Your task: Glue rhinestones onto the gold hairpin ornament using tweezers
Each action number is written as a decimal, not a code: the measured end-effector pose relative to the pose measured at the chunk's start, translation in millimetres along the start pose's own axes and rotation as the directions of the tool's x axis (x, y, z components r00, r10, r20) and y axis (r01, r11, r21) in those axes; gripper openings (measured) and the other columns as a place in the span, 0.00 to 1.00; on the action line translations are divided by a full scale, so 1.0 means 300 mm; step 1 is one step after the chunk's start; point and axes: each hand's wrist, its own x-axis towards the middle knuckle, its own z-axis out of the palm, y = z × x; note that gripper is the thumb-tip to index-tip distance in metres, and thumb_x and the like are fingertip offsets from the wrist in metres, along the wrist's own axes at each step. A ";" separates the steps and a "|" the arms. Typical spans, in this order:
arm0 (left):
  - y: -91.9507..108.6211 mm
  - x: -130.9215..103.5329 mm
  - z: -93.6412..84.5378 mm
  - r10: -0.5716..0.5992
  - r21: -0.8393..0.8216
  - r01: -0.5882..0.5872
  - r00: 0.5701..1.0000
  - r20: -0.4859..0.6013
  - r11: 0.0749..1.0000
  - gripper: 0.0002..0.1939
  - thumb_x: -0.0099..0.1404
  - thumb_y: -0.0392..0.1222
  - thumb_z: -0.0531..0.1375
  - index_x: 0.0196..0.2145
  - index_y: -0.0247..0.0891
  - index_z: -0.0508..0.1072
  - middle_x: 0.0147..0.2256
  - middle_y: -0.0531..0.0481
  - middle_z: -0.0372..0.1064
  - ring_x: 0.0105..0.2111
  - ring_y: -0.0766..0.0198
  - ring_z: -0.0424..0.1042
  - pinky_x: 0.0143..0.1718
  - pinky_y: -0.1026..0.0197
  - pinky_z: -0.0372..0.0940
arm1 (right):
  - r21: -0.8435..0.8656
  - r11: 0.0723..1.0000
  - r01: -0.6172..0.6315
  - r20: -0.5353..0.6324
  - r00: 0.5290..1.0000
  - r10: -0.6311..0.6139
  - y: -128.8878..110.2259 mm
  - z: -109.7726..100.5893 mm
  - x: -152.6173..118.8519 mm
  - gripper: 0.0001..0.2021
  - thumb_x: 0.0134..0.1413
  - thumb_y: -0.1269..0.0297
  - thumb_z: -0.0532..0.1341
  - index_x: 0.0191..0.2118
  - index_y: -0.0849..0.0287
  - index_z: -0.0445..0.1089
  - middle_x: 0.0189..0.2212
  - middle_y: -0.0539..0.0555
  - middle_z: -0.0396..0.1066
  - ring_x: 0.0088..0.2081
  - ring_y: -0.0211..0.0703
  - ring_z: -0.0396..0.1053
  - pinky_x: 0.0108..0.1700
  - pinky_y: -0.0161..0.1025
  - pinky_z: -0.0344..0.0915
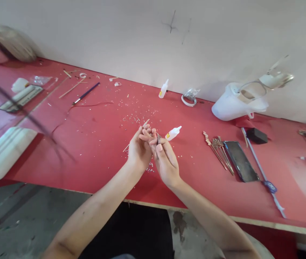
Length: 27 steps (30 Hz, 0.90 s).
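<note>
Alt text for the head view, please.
Two bare hands, left and right, meet over a red table; the right pinches a small dark tool. A small glue bottle lies just beyond, hairpins to the right.

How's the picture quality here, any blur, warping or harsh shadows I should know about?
Head view: soft, even light with only faint shadows on the red table; wide-angle warping bends the table edge and stretches the corners; the dark rod at left is smeared by motion blur; the left hand and right hand are fairly sharp, though the small item they pinch is too tiny to identify.
</note>
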 end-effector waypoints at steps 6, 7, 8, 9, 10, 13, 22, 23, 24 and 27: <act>0.091 0.001 -0.004 0.109 0.077 -0.119 0.986 0.128 0.990 0.11 0.70 0.37 0.53 0.31 0.33 0.71 0.17 0.59 0.50 0.14 0.77 0.52 0.15 0.72 0.50 | -0.547 0.825 0.143 -0.012 0.984 -0.179 0.016 -0.118 0.038 0.10 0.64 0.61 0.55 0.44 0.54 0.71 0.37 0.54 0.70 0.39 0.42 0.69 0.42 0.42 0.68; 0.108 -0.001 -0.004 0.088 0.136 -0.113 0.980 0.176 0.984 0.12 0.70 0.37 0.53 0.30 0.33 0.71 0.16 0.60 0.46 0.13 0.77 0.48 0.13 0.71 0.46 | -0.636 0.758 0.146 0.039 0.987 -0.158 0.029 -0.134 0.050 0.09 0.63 0.62 0.56 0.42 0.55 0.72 0.35 0.54 0.70 0.37 0.42 0.69 0.40 0.41 0.68; 0.124 -0.002 -0.004 0.043 0.215 -0.091 0.975 0.219 0.972 0.12 0.69 0.37 0.53 0.30 0.33 0.71 0.16 0.61 0.42 0.13 0.76 0.44 0.13 0.71 0.44 | -0.697 0.697 0.170 0.102 0.985 -0.138 0.043 -0.147 0.060 0.09 0.62 0.62 0.57 0.42 0.56 0.73 0.33 0.54 0.70 0.36 0.42 0.69 0.40 0.41 0.67; 0.137 -0.002 -0.004 0.000 0.298 -0.079 0.967 0.255 0.951 0.12 0.69 0.37 0.53 0.29 0.32 0.72 0.16 0.61 0.40 0.13 0.76 0.42 0.12 0.70 0.42 | -0.735 0.644 0.213 0.155 0.977 -0.146 0.055 -0.155 0.068 0.08 0.61 0.63 0.58 0.41 0.56 0.73 0.33 0.54 0.71 0.37 0.43 0.69 0.41 0.42 0.67; 0.147 -0.001 -0.002 -0.029 0.376 -0.083 0.958 0.284 0.923 0.12 0.69 0.38 0.54 0.30 0.32 0.72 0.16 0.62 0.37 0.13 0.75 0.39 0.12 0.70 0.40 | -0.757 0.605 0.247 0.193 0.969 -0.153 0.063 -0.160 0.073 0.07 0.59 0.64 0.60 0.42 0.55 0.74 0.35 0.55 0.72 0.39 0.45 0.69 0.44 0.43 0.67; 0.164 0.016 0.006 -0.083 0.542 -0.129 0.934 0.349 0.831 0.13 0.68 0.41 0.55 0.30 0.34 0.73 0.16 0.62 0.33 0.14 0.74 0.35 0.13 0.68 0.37 | -0.749 0.589 0.303 0.190 0.950 -0.246 0.054 -0.165 0.067 0.06 0.59 0.64 0.60 0.41 0.55 0.73 0.35 0.54 0.73 0.37 0.43 0.70 0.41 0.41 0.67; 0.147 0.107 -0.006 -0.069 0.692 -0.317 0.881 0.468 0.648 0.13 0.65 0.47 0.59 0.30 0.36 0.76 0.16 0.62 0.36 0.15 0.74 0.36 0.17 0.64 0.36 | -0.790 0.611 0.051 -0.297 0.840 -0.455 0.051 -0.294 0.115 0.24 0.50 0.55 0.65 0.52 0.56 0.63 0.46 0.59 0.67 0.47 0.48 0.67 0.43 0.44 0.66; 0.147 0.112 -0.012 -0.062 0.691 -0.325 0.880 0.472 0.646 0.13 0.65 0.48 0.59 0.30 0.36 0.76 0.16 0.62 0.36 0.15 0.74 0.36 0.17 0.63 0.36 | -0.803 0.596 0.010 -0.256 0.897 -0.360 0.070 -0.310 0.127 0.24 0.49 0.53 0.66 0.50 0.57 0.64 0.48 0.60 0.68 0.50 0.51 0.66 0.46 0.48 0.66; 0.147 0.116 -0.019 -0.055 0.687 -0.332 0.878 0.476 0.646 0.14 0.65 0.49 0.60 0.30 0.36 0.76 0.16 0.62 0.36 0.15 0.74 0.36 0.17 0.63 0.36 | -0.822 0.570 -0.017 -0.209 0.939 -0.274 0.087 -0.322 0.136 0.22 0.48 0.51 0.65 0.46 0.57 0.67 0.45 0.60 0.70 0.50 0.54 0.66 0.49 0.51 0.65; 0.150 0.126 -0.037 -0.036 0.680 -0.367 0.865 0.500 0.635 0.14 0.64 0.50 0.60 0.30 0.37 0.77 0.15 0.62 0.38 0.14 0.74 0.38 0.17 0.62 0.36 | -0.794 0.602 -0.087 -0.184 0.978 -0.102 0.108 -0.335 0.141 0.17 0.53 0.49 0.61 0.40 0.59 0.70 0.40 0.59 0.74 0.45 0.52 0.70 0.50 0.51 0.64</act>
